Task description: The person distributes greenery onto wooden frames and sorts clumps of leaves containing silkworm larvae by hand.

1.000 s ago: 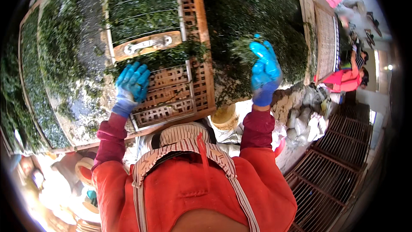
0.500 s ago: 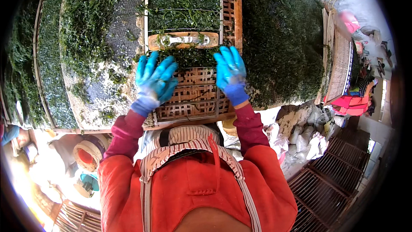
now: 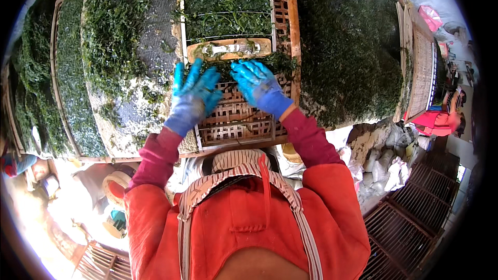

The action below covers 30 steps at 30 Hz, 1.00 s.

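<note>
Both my hands wear blue gloves and press near the close end of a woven slatted tray [image 3: 233, 134]. My left hand [image 3: 196, 93] is open, fingers spread over the strip of shredded, seaweed-like greens at the tray's left side. Flat and stretched out, the fingers of my right hand [image 3: 258, 84] lie on the same strip, nearer its middle. Just beyond my fingertips a wooden float [image 3: 231, 50] with a white handle rests untouched. Behind it, a layer of chopped greens [image 3: 228, 23] fills a pale frame [image 3: 272, 10] crossed by thin wires.
Heaps of greens lie left [image 3: 115, 36] and right [image 3: 347, 46] of the tray. More framed trays stand at far left and a stack of boards [image 3: 410, 62] at right. Below are a bucket [image 3: 115, 186], sacks [image 3: 384, 163] and slatted racks [image 3: 399, 228]. Another person [image 3: 441, 122] is at far right.
My right hand has moved left from the tray's right side onto the middle of the greens strip. My left hand stays near the left side. The whole view has shifted slightly.
</note>
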Tool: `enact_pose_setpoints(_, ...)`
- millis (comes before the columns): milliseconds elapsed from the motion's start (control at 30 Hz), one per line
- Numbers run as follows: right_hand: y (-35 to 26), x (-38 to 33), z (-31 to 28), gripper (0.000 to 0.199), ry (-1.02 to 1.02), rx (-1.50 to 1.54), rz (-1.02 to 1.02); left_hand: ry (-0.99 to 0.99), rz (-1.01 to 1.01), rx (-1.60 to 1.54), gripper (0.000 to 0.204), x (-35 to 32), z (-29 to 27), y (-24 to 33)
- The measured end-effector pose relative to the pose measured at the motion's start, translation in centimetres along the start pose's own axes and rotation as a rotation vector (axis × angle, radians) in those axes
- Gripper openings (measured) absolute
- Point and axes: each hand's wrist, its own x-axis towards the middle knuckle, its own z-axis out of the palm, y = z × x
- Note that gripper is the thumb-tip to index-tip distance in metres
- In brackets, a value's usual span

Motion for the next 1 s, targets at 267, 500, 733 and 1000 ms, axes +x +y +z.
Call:
enact_pose_setpoints(267, -1.0, 1.4, -3.3, 0.038, 0.234, 0.318, -0.091, 0.417, -0.203, -0.349, 0.052, -2.5, -1.2, -5.8)
enact_pose_setpoints(500, -5.1, 5.9, 6.9, 0.042, 0.114, 0.01, -0.182, 0.124, -0.307, -0.182, 0.022, -0.3, -3.3, -6.6)
enact_pose_setpoints(733, -4.8, 6.4, 1.1, 0.026, -0.121, 0.259, -0.169, 0.707, 0.146, -1.211, 0.06, 4.3, -7.1, -1.5)
enact_pose_setpoints(1000, 3.5, -4.9, 2.0, 0.03, 0.302, 0.631, 0.304, 0.616, 0.075, -0.626, 0.046, 1.4, -1.8, 1.7)
